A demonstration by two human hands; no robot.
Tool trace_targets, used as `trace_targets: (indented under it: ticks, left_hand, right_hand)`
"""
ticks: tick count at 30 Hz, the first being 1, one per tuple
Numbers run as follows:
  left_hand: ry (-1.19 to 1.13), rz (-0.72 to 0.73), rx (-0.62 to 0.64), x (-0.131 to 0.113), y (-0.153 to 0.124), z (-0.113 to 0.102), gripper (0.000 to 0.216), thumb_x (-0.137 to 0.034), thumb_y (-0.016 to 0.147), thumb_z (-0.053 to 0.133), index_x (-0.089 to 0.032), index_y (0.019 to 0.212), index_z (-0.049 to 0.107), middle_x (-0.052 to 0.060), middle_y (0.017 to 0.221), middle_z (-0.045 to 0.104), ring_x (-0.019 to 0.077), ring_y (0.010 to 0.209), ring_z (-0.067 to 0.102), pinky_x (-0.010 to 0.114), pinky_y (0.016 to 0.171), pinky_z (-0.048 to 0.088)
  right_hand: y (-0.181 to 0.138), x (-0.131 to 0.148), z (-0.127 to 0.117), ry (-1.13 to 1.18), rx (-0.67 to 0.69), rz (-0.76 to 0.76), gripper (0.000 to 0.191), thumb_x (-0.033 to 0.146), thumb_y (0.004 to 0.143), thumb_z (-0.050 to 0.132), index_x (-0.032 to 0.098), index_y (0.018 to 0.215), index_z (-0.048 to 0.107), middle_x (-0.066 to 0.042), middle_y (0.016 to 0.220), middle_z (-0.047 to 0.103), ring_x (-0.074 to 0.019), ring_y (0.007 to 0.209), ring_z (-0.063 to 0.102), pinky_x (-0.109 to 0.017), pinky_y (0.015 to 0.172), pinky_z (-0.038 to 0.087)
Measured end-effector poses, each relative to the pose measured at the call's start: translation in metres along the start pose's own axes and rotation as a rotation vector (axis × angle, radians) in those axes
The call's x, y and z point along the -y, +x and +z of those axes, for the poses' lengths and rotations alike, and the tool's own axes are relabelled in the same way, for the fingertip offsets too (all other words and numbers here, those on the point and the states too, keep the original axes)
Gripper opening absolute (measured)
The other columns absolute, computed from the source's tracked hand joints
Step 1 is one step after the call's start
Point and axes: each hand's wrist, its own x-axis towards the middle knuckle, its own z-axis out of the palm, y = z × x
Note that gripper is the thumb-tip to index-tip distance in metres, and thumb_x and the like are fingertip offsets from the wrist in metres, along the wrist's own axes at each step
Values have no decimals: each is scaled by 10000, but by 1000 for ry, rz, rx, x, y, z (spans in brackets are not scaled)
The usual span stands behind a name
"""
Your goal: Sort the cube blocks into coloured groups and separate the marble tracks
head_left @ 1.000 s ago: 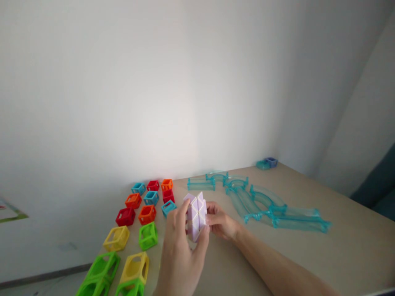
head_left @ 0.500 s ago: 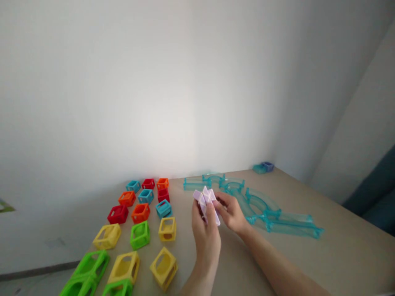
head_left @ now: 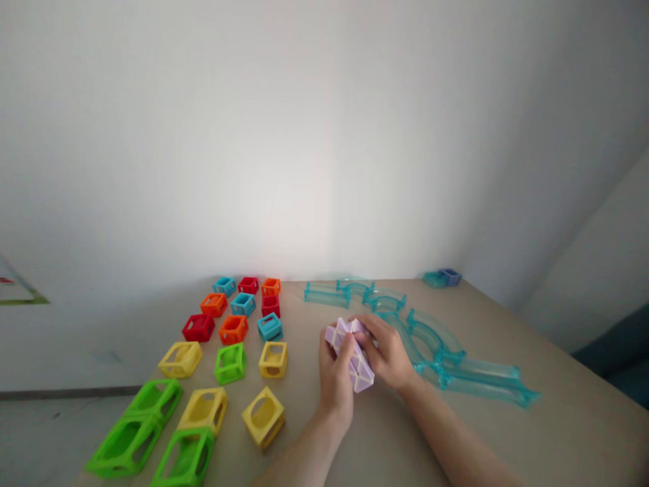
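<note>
Both hands hold a lilac snake puzzle (head_left: 361,373) made of triangular wedges, folded into a compact zigzag shape above the table. My left hand (head_left: 337,379) is closed round its left side, with the thumb lying across the front wedges. On the upper right, my right hand (head_left: 388,352) pinches the puzzle between thumb and fingers. Some of its fingertips are hidden behind the puzzle.
Hollow cube blocks in rows cover the table's left side, including a yellow block (head_left: 263,418) and a green block (head_left: 230,363). Translucent teal track pieces (head_left: 436,338) run behind and right of my hands. A blue block (head_left: 450,277) sits in the far right corner by the wall.
The snake puzzle has tilted and moved slightly lower and right in view, showing more of its lower end. My right hand's fingers have come further over its top. The view has shifted a little.
</note>
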Motion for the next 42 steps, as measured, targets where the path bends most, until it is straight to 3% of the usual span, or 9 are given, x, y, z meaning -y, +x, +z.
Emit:
trace_targets:
  ticks: [9, 16, 18, 21, 24, 27, 30, 34, 42]
  left_hand:
    - [-436, -290, -26, -3, 4, 2, 306, -386, 682, 728, -133, 828, 639, 21, 758, 668, 126, 670, 635, 225, 621, 480]
    - [-533, -397, -161, -13, 9, -5, 263, -409, 749, 678, -166, 836, 627, -30, 570, 611, 101, 419, 562, 187, 365, 377]
    - [-582, -415, -154, -16, 13, -8, 274, -423, 774, 653, -163, 856, 633, -18, 580, 626, 108, 438, 582, 189, 378, 407]
    - [-609, -392, -128, -19, 15, -5, 259, -413, 786, 648, -161, 846, 644, -6, 576, 635, 123, 462, 603, 207, 406, 451]
    - [-623, -393, -79, -22, 12, 1, 236, -380, 800, 636, -162, 887, 664, 18, 663, 685, 122, 517, 638, 198, 439, 481]
    - [-632, -489, 3, -25, 5, 4, 298, -412, 844, 570, -159, 962, 672, 35, 676, 699, 126, 511, 646, 189, 422, 487]
    - [-611, -644, 74, -27, 1, 2, 346, -437, 867, 534, -128, 944, 671, 36, 564, 662, 132, 431, 617, 186, 369, 470]
    - [-609, -742, 95, -25, 1, 1, 363, -436, 892, 497, -113, 872, 661, 31, 495, 625, 120, 376, 576, 166, 329, 419]
    - [-503, -570, -27, -25, 3, 5, 280, -407, 826, 600, -137, 847, 675, 20, 581, 647, 124, 468, 598, 199, 410, 405]
  right_hand:
    - [8, 8, -8, -445, 11, -223, 243, 241, 929, 518, 233, 1138, 642, -50, 1009, 717, -239, 1026, 506, -488, 1032, 235]
    - [31, 0, -7, -463, 182, -356, 313, 126, 886, 529, 317, 1092, 668, -15, 1145, 678, -283, 1283, 393, -607, 1106, 63]
    - [35, -4, 4, -302, 33, -282, 313, 167, 883, 556, 315, 1145, 644, -49, 1276, 593, -282, 1286, 406, -590, 1109, 147]
    - [31, -7, 25, 178, -325, 77, 455, 320, 887, 584, 266, 1328, 484, -123, 1338, 511, -253, 1150, 537, -479, 995, 402]
    - [22, -5, 38, 679, -280, 421, 454, 438, 874, 585, 198, 1253, 512, -107, 1079, 648, -208, 863, 634, -368, 787, 510]
    - [14, 0, 36, 939, -196, 532, 362, 477, 850, 607, 173, 1046, 596, -63, 876, 674, -154, 646, 599, -284, 616, 491]
    - [11, 5, 27, 1022, -189, 528, 357, 497, 834, 619, 173, 982, 624, -54, 844, 669, -114, 535, 531, -237, 483, 420]
    - [12, 5, 19, 1032, -155, 553, 386, 529, 824, 612, 178, 975, 670, -66, 812, 675, -150, 589, 573, -242, 465, 402]
    - [7, 0, 21, 696, -212, 521, 322, 482, 704, 748, 188, 837, 737, -38, 707, 679, -198, 659, 603, -290, 587, 461]
